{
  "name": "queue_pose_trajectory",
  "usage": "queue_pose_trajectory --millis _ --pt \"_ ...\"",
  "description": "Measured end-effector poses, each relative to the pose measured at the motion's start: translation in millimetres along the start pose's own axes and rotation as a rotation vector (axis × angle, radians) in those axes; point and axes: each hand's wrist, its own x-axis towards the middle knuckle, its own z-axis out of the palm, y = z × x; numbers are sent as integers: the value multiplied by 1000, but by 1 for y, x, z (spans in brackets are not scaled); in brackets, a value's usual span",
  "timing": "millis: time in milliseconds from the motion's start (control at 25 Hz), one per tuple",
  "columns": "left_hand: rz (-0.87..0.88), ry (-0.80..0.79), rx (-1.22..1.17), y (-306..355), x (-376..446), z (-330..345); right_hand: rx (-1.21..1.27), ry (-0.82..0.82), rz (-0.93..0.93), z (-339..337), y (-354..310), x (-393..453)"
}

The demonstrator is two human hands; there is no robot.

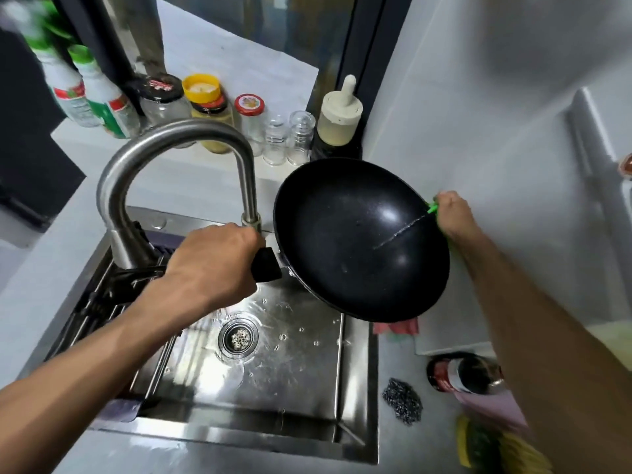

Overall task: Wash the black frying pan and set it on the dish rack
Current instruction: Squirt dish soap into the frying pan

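The black frying pan hangs tilted over the right side of the steel sink, its inside facing me. My left hand grips its black handle below the tap spout. At the pan's far right rim my right hand holds a green item, mostly hidden by the fingers. A thin wet streak runs from there across the pan's inside. The dish rack lies over the left part of the sink, partly covered by my left forearm.
A curved steel tap arches over the sink. Jars and bottles line the back counter. On the right counter lie a steel scourer, a dark bottle, a pink cloth and a yellow-green sponge.
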Motion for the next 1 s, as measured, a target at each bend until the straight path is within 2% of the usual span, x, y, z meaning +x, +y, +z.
queue_pose_trajectory --millis 440,600,800,920,1000 --pt "19 -66 19 19 1 0 11 -55 36 -2 -4 8" --pt "13 -72 -24 22 0 6 -73 -82 29 -4 -10 4" --pt "6 -82 -69 22 -9 17 -139 5 28 -1 -6 0" --pt "-7 -54 -89 17 -26 38 -121 247 -53 -6 -32 -32" --pt "-32 -63 -103 13 -48 60 -10 383 -207 7 -54 -76"
